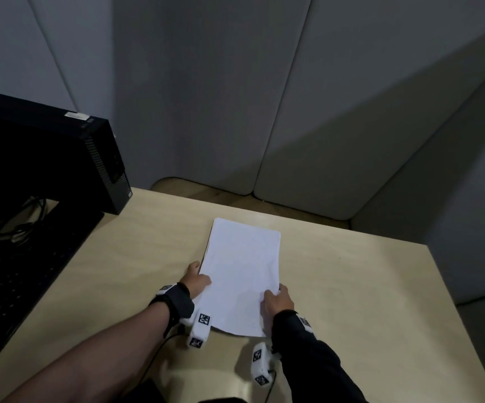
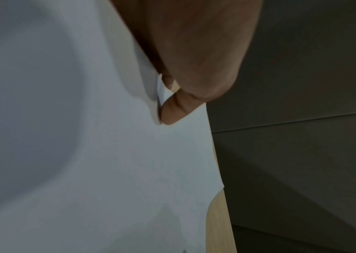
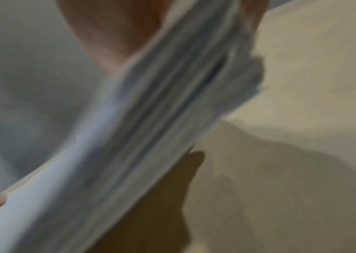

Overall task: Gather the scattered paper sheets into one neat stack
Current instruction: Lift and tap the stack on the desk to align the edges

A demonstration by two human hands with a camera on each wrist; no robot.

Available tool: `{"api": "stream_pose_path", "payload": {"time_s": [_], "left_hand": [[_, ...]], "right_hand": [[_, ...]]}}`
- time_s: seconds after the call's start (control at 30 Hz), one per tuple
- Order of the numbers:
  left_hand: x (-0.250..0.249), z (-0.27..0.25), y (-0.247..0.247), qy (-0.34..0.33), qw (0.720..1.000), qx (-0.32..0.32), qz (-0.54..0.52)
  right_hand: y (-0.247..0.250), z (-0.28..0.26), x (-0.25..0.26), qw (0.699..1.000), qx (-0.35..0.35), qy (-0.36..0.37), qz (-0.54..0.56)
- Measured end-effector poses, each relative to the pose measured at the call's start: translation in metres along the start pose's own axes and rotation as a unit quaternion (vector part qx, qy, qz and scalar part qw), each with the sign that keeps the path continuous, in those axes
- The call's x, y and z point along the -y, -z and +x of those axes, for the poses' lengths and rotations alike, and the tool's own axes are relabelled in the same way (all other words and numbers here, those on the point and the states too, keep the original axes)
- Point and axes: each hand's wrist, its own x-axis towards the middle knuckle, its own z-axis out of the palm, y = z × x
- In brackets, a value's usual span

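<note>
A stack of white paper sheets (image 1: 241,271) lies lengthwise on the light wooden table (image 1: 366,286), its near end lifted a little. My left hand (image 1: 196,279) grips the stack's left edge, thumb on top. My right hand (image 1: 276,299) grips the right edge near the front corner, thumb over the top sheet. In the left wrist view a fingertip (image 2: 172,111) presses against the sheets (image 2: 107,162). The right wrist view is blurred and shows the layered paper edges (image 3: 161,111) held between thumb and fingers.
A black computer tower (image 1: 61,152) stands at the table's back left, with a dark keyboard (image 1: 11,286) and cables (image 1: 26,219) along the left. Grey padded wall panels (image 1: 235,97) rise behind the table. The table's right edge (image 1: 450,289) lies close.
</note>
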Motion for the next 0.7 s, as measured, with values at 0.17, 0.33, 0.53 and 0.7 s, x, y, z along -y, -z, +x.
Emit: {"api": "stream_pose_path", "payload": {"time_s": [0.17,0.33,0.53,0.7], "left_hand": [[0.006,0.034,0.002,-0.020,0.996,-0.016,0.085],[-0.006,0.028,0.004,-0.045,0.974,-0.033,0.222],[-0.011,0.031,0.002,-0.034,0.963,-0.048,0.264],[-0.015,0.019,0.005,-0.019,0.949,-0.061,0.310]], "right_hand": [[0.004,0.020,0.018,0.989,0.003,0.036,-0.143],[-0.001,0.029,0.019,0.979,0.004,0.042,-0.201],[-0.008,0.022,0.025,0.966,-0.026,0.006,-0.258],[-0.008,0.004,0.024,0.948,-0.057,0.008,-0.314]]}}
